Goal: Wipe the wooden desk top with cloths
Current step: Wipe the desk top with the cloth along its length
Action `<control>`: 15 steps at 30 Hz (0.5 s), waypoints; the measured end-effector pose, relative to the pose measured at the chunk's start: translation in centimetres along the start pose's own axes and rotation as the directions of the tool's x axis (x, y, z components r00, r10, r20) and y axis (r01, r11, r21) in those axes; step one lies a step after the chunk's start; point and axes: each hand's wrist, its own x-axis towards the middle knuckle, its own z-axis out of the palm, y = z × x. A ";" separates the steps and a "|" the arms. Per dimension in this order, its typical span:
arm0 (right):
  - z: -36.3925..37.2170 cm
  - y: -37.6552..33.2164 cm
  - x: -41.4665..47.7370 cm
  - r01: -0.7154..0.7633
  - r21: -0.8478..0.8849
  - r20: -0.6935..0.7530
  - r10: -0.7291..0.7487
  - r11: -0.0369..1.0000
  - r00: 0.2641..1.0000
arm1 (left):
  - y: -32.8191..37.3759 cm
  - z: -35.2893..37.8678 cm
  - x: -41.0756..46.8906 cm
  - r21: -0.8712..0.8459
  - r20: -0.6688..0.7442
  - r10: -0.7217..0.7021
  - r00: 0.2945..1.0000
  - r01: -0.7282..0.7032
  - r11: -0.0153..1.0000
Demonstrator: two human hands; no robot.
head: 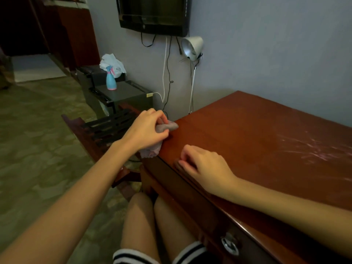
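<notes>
I see the wooden bench (pixel 247 140) filling the right side, with pale streaks on its top towards the right. My left hand (pixel 146 128) is at its left edge, fingers curled round a pinkish cloth (pixel 168 127) that touches the top and hangs over the edge. My right hand (pixel 205 166) rests on the top near the front edge, fingers loosely bent, holding nothing.

Single cam, head-worn, wide-angle; lines bow twd the edges. Looks fwd & down from above the person's own lap, close in on the desk (pixel 257 134) corner. Desk runs from btm right up to centre. Left hand (pixel 146 128) w/ cloth (pixel 167 127) and right hand (pixel 205 164) sit mid-frame, forearms entering from the btm corners. Top of frame reaches wall (pixel 266 44) & TV (pixel 154 14); floor (pixel 38 130) fills the left side.
</notes>
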 end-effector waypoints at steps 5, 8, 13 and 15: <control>-2.6 5.2 -1.9 -0.250 -0.076 -0.054 0.247 0.965 0.968 | 0.8 1.7 1.0 -0.055 0.066 0.068 0.995 -0.065 0.996; -2.6 7.3 -0.5 -0.380 -0.134 -0.117 0.366 0.915 0.923 | 1.3 2.5 0.7 -0.076 0.117 0.062 0.991 -0.053 0.996; -0.3 3.2 2.6 -0.389 -0.161 -0.134 0.371 0.907 0.919 | 1.1 3.7 -0.5 -0.085 0.048 0.036 0.998 -0.031 0.996; 1.1 0.0 2.0 -0.263 -0.143 -0.120 0.247 0.954 0.962 | 1.2 3.7 -0.5 -0.072 0.032 0.045 0.998 -0.043 0.997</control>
